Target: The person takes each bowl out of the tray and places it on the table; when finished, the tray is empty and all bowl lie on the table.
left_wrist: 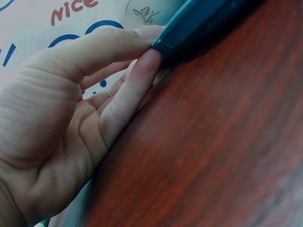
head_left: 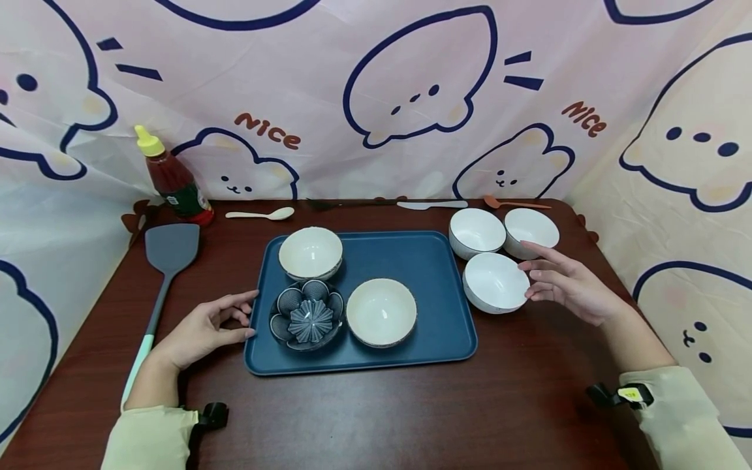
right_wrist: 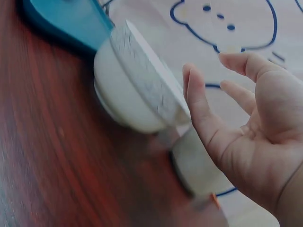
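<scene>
My left hand (head_left: 202, 329) is beside the left edge of a blue tray (head_left: 405, 251), its fingertips and thumb touching the rim; the left wrist view shows this contact close up. On the tray are a cream bowl (head_left: 310, 253) at the back left, a dark flower-shaped bowl (head_left: 281, 329) at the front left, and another cream bowl (head_left: 382, 313) near the middle. My right hand (head_left: 561, 284) has its fingers spread at the right side of a white bowl (head_left: 496, 284). In the right wrist view, nothing lies between fingers (right_wrist: 196, 90) and thumb.
Two more white bowls (head_left: 477, 232) stand behind, right of the tray. A grey spatula (head_left: 172, 248) and red sauce bottle (head_left: 179, 186) are at the left. Along the back lie a cream spoon (head_left: 264, 214), white knife (head_left: 431, 205) and brown spoon (head_left: 517, 204). Patterned cloth surrounds the table.
</scene>
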Tool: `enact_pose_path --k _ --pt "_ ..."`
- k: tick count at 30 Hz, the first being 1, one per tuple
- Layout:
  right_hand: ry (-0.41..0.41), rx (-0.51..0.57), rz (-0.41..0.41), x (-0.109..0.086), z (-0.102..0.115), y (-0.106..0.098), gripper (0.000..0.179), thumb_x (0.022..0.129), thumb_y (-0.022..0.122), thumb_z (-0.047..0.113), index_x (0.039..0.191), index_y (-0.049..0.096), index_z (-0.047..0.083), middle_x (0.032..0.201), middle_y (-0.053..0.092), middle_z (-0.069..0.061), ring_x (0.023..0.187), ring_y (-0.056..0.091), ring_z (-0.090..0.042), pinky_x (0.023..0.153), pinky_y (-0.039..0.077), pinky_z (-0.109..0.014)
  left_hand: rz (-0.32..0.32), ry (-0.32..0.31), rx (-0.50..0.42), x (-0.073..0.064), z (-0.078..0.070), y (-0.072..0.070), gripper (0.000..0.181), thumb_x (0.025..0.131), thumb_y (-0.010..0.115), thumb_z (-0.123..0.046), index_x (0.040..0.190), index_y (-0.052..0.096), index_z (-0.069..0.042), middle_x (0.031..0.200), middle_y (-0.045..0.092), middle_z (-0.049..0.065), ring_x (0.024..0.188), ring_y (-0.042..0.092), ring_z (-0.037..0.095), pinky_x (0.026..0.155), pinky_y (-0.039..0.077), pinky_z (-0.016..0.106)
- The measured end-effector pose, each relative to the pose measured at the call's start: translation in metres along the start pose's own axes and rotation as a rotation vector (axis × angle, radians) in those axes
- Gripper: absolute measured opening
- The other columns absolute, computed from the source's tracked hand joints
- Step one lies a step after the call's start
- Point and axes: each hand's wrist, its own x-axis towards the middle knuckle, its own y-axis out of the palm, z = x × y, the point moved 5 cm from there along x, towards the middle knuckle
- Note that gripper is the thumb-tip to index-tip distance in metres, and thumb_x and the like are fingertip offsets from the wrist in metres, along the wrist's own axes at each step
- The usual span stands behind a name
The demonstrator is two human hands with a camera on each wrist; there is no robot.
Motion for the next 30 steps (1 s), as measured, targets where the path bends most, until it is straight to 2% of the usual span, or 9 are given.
enact_pose_path --k 5,9,14,21,30 --pt "-0.054 -0.035 0.061 0.007 0.015 0.02 0.058 0.105 0.044 0.003 0.159 0.022 0.011 0.133 0.055 -0.011 0.09 0.071 -0.019 0.082 0.059 -0.03 -0.002 -0.008 -0.004 -0.001 0.002 0.0 0.065 0.088 0.078 -0.019 0.146 0.049 -0.009 0.115 0.057 0.014 0.095 0.061 0.009 0.078 0.053 0.018" --pt "-0.062 -0.037 0.117 0.015 0.023 0.04 0.06 0.104 0.047 0.002 0.158 0.025 0.013 0.134 0.053 -0.015 0.091 0.072 -0.02 0.082 0.059 -0.032 -0.004 -0.008 -0.012 -0.002 0.002 0.0 0.065 0.088 0.078 -0.019 0.146 0.049 -0.009 0.115 0.057 0.015 0.095 0.061 0.009 0.076 0.054 0.019" --pt "-0.004 -0.003 0.139 0.024 0.027 0.071 0.058 0.103 0.052 0.007 0.156 0.03 0.011 0.132 0.053 -0.017 0.09 0.072 -0.024 0.083 0.059 -0.035 -0.004 0.004 -0.018 -0.003 0.002 0.0 0.065 0.088 0.078 -0.017 0.145 0.049 -0.008 0.115 0.057 0.015 0.095 0.061 0.008 0.075 0.054 0.019" --pt "0.039 -0.003 0.212 0.035 0.035 0.119 0.061 0.101 0.057 0.013 0.156 0.031 0.011 0.14 0.042 -0.032 0.09 0.073 -0.032 0.083 0.06 -0.041 -0.007 0.014 -0.009 -0.002 0.002 -0.001 0.065 0.087 0.078 -0.017 0.145 0.049 -0.009 0.115 0.057 0.014 0.094 0.062 0.008 0.076 0.054 0.019" --pt "0.078 -0.051 0.257 0.053 0.033 0.153 0.062 0.101 0.06 0.023 0.156 0.033 0.017 0.143 0.046 -0.023 0.093 0.073 -0.032 0.084 0.059 -0.04 0.002 -0.008 -0.018 0.0 0.001 0.0 0.066 0.087 0.078 -0.018 0.146 0.049 -0.01 0.116 0.057 0.015 0.095 0.061 0.009 0.076 0.055 0.02"
